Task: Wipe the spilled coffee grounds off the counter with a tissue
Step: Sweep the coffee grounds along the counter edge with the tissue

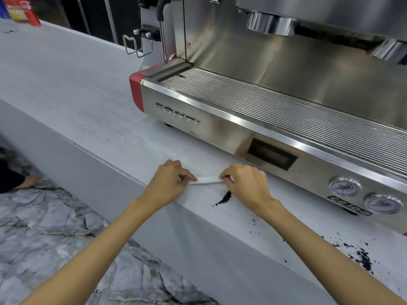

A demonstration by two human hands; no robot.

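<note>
Nearest the camera, two bare forearms reach up from the bottom edge over a marbled floor (44, 227) to the front lip of the pale grey worktop (88, 102). The left hand (168, 180) and right hand (244, 183) are each pinched closed on one end of a white tissue (208, 180), which stretches between them as a narrow, twisted strip held just above the worktop edge.

The tissue looks very light, soft and limp; it would likely tear if pulled hard, so it is best taken by its ends or bunched into a pad under flat fingers. Dry grounds will probably scatter rather than stick, so a gentle gathering sweep seems wiser than a quick one.

The grounds are not yet wiped. One dark clump (224, 198) lies just beside the right hand, loose specks trail along the worktop, and a bigger patch (363, 259) sits well apart at the right.

The worktop is smooth with a faint grain and appears matte. Behind the hands stands a steel espresso machine (264, 133) with red corners, a ribbed drip tray (286, 111) and two gauges. Far left, a red packet (22, 9) stands blurred.
</note>
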